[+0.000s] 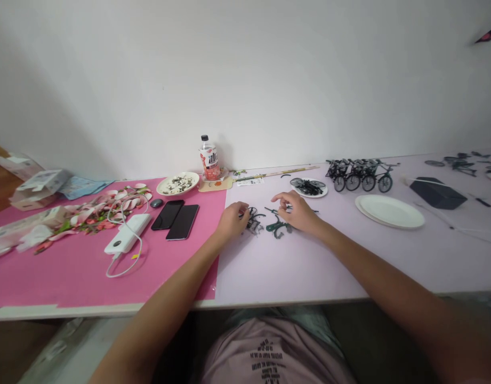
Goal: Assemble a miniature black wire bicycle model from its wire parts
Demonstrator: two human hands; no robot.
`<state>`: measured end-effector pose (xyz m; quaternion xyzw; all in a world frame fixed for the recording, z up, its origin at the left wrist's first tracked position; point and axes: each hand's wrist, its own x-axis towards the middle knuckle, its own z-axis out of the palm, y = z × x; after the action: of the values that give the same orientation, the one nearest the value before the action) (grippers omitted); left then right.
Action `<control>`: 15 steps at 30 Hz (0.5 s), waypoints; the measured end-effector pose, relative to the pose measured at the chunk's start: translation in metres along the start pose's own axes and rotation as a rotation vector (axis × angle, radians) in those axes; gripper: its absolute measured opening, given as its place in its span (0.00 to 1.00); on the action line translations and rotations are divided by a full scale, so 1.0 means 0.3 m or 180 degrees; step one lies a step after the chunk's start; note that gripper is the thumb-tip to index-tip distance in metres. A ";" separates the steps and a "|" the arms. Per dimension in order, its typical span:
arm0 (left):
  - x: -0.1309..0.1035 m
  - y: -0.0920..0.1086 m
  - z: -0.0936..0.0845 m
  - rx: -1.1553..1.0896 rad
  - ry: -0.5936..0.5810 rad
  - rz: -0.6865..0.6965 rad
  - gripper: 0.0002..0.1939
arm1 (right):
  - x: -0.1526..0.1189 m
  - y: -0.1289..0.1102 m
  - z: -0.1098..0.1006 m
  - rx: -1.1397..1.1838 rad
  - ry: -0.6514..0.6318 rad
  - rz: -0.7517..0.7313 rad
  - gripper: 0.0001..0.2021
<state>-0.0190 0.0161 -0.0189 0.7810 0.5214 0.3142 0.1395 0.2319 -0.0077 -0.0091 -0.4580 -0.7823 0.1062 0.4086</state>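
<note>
On the pale lilac half of the table, my left hand [232,220] rests with its fingers curled at the left edge of a small heap of dark plastic toy-bicycle parts [254,222]. Whatever its fingertips pinch is too small and hidden to make out. My right hand [296,211] is above some dark green bicycle frame pieces [278,228], its index finger stretched toward the left and the other fingers bent. No held piece shows in it. Behind it, a white plate [324,190] carries black parts and small wheels.
Assembled toy bicycles [359,176] stand in a row behind right. Nearby are stacked white plates [389,211] and a black box [437,193]. On the pink side lie phones [182,222], a power bank [128,233], flower-like pieces [97,213], a bowl [161,188] and a drink bottle [210,160].
</note>
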 end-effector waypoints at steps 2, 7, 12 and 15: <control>-0.001 0.001 0.000 0.0093 0.0003 0.0099 0.10 | 0.000 0.000 -0.001 -0.0072 -0.0162 0.0034 0.14; -0.002 0.005 -0.002 0.0196 -0.0031 0.0380 0.11 | -0.005 0.016 -0.001 -0.0242 -0.0722 -0.0086 0.09; -0.008 0.000 0.006 0.0235 -0.0161 0.0607 0.13 | -0.001 0.045 -0.002 -0.0113 -0.1149 -0.0064 0.09; -0.014 -0.001 0.014 0.0297 -0.0317 0.0760 0.14 | 0.003 0.050 -0.006 0.0000 -0.1155 -0.0069 0.09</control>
<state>-0.0175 0.0127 -0.0237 0.8578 0.4312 0.2648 0.0903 0.2423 0.0010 -0.0154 -0.4228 -0.8481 0.1828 0.2619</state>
